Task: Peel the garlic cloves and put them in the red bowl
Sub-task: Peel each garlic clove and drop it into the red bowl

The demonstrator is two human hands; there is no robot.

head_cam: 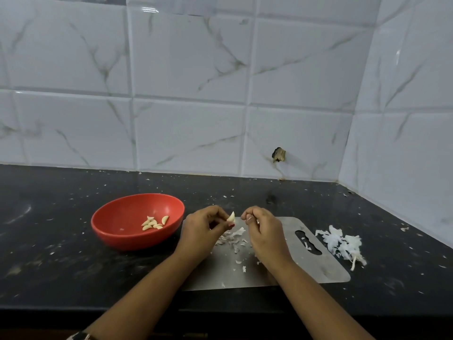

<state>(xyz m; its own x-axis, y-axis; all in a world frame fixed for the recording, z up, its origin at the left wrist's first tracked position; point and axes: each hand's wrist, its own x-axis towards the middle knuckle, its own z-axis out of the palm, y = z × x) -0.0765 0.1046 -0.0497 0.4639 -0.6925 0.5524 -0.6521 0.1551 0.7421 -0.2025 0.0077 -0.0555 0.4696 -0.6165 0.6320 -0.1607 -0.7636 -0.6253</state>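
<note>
Mid-peel: left hand [204, 225] pinches garlic clove [231, 217] above steel cutting board [289, 261]; right hand [259, 227] curled beside it, grip unclear. Next, probably: strip remaining skin, drop clove into red bowl [117, 231] at left.

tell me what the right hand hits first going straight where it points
Probably the clove pinched in the left hand; the right hand points left at it across a small gap, depth unclear.
</note>
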